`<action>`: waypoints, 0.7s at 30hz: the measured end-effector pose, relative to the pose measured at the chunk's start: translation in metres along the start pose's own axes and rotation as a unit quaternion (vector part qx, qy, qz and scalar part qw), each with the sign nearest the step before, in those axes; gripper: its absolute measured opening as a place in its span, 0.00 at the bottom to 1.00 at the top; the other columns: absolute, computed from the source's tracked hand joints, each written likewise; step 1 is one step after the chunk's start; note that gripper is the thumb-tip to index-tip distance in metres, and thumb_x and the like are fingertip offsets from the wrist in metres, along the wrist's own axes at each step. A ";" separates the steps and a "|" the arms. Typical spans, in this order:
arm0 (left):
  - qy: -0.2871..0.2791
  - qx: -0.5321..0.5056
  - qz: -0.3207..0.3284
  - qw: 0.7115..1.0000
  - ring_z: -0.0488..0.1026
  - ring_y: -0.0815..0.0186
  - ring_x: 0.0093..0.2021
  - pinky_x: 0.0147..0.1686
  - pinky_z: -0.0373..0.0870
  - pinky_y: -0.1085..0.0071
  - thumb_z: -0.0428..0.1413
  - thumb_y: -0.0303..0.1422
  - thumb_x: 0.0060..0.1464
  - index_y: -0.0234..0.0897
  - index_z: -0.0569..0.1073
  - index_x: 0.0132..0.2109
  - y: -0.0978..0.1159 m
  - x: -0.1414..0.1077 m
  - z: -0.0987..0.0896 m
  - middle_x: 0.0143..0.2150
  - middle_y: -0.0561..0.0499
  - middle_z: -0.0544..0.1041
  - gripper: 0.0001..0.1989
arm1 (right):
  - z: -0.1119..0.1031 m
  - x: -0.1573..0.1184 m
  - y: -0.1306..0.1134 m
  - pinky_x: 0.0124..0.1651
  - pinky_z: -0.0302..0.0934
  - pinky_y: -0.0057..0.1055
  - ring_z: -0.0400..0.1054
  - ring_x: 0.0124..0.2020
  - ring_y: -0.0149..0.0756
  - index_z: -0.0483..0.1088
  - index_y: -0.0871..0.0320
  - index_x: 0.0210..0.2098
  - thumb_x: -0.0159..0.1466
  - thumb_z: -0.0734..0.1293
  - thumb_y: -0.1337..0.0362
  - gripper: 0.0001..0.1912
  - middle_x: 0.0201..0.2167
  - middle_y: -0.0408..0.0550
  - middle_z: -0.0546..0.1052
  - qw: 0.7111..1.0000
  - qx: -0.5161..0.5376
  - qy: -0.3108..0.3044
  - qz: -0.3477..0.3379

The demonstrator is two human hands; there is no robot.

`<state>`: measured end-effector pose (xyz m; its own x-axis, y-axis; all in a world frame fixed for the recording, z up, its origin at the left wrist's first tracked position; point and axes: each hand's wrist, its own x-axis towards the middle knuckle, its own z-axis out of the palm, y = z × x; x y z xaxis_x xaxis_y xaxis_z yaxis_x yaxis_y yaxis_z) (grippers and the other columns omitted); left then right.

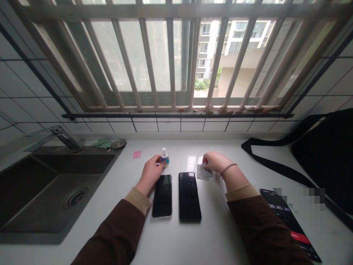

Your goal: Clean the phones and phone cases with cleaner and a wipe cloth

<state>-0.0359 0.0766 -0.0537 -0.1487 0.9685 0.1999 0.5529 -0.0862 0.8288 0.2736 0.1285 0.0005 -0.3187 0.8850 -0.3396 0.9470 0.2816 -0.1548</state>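
Note:
My left hand has its fingers closed round a small spray bottle with a white top and a blue label; the bottle stands upright on the counter. My right hand is closed at the edge of a thin grey cloth, which lies on the counter under the fingers. Between my forearms lie two dark-screened phones, side by side: a left phone with a clear edge and a slightly larger black phone. The bottle is just beyond the left phone, and the cloth is just past the black phone's upper right corner.
A pink sticky note lies left of the bottle. On the left is a dark sink with a faucet, a green cloth and a metal strainer. A phone showing a timer and a black bag are right.

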 end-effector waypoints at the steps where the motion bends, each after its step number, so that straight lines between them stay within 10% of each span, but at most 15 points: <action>1: -0.003 -0.001 0.001 1.000 0.81 0.52 0.45 0.48 0.73 0.60 0.61 0.40 0.56 0.40 0.80 0.44 0.000 0.000 0.000 0.45 0.45 0.85 0.12 | 0.000 0.000 0.000 0.55 0.73 0.46 0.75 0.53 0.44 0.74 0.57 0.58 0.73 0.70 0.57 0.17 0.58 0.54 0.77 1.000 -0.002 -0.007 0.000; 15: 0.026 0.036 0.018 0.999 0.79 0.49 0.55 0.52 0.75 0.56 0.66 0.36 0.53 0.40 0.77 0.53 0.007 -0.007 -0.013 0.55 0.41 0.83 0.20 | -0.015 -0.018 -0.015 0.33 0.56 0.31 0.75 0.35 0.41 0.79 0.57 0.31 0.60 0.70 0.71 0.05 0.32 0.51 0.83 0.991 0.060 0.115 -0.036; 21: 0.200 0.148 0.275 0.929 0.75 0.52 0.58 0.63 0.67 0.50 0.64 0.35 0.62 0.41 0.75 0.51 0.055 -0.035 -0.039 0.54 0.43 0.80 0.11 | -0.028 -0.037 -0.035 0.34 0.56 0.29 0.72 0.36 0.37 0.76 0.55 0.36 0.64 0.69 0.69 0.03 0.35 0.46 0.82 0.973 0.113 0.174 -0.100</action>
<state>-0.0323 0.0292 0.0051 -0.0364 0.6278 0.7775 0.8272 -0.4177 0.3760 0.2532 0.0967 0.0443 -0.4249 0.9040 0.0466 0.8220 0.4069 -0.3984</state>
